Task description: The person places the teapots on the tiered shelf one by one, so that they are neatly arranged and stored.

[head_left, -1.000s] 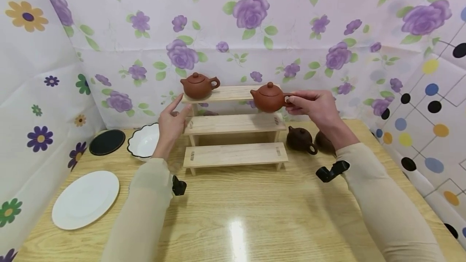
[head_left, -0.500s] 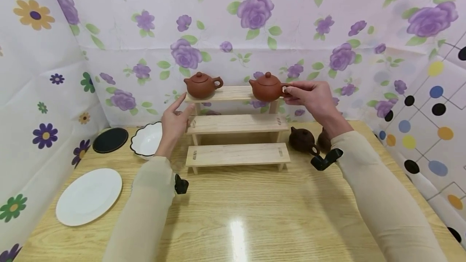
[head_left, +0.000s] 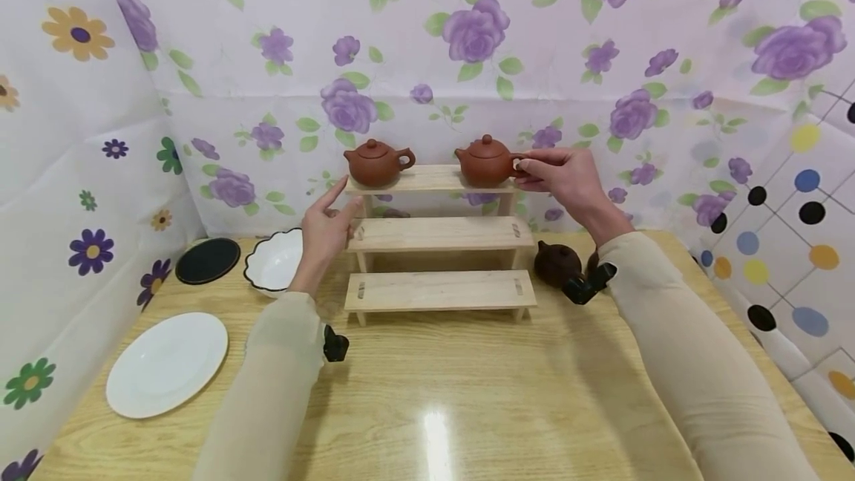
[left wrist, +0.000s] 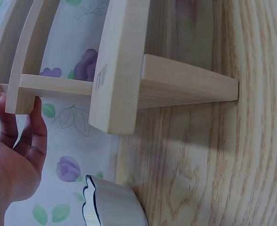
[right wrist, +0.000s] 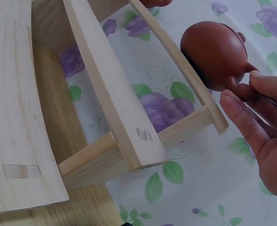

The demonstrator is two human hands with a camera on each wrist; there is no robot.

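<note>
A three-tier wooden stand (head_left: 441, 233) stands against the patterned backdrop. My left hand (head_left: 325, 234) holds its left end, with thumb and fingers about the edge of an upper shelf in the left wrist view. One reddish-brown teapot (head_left: 374, 166) sits at the left of the top shelf, spout to the left. At the right end of that shelf is a second reddish-brown teapot (head_left: 485, 165), whose handle my right hand (head_left: 566, 178) pinches between thumb and fingers. Its base appears to meet the shelf; exact contact is hard to tell.
Right of the stand is a dark brown teapot (head_left: 557, 264); another dark shape behind it is mostly hidden by my right wrist. On the left are a scalloped white bowl (head_left: 272, 262), a black round coaster (head_left: 208, 260) and a white plate (head_left: 167, 365).
My right hand has raised the second teapot from in front of the top shelf and brought it back onto the shelf's right end. My left hand stays at the stand.
</note>
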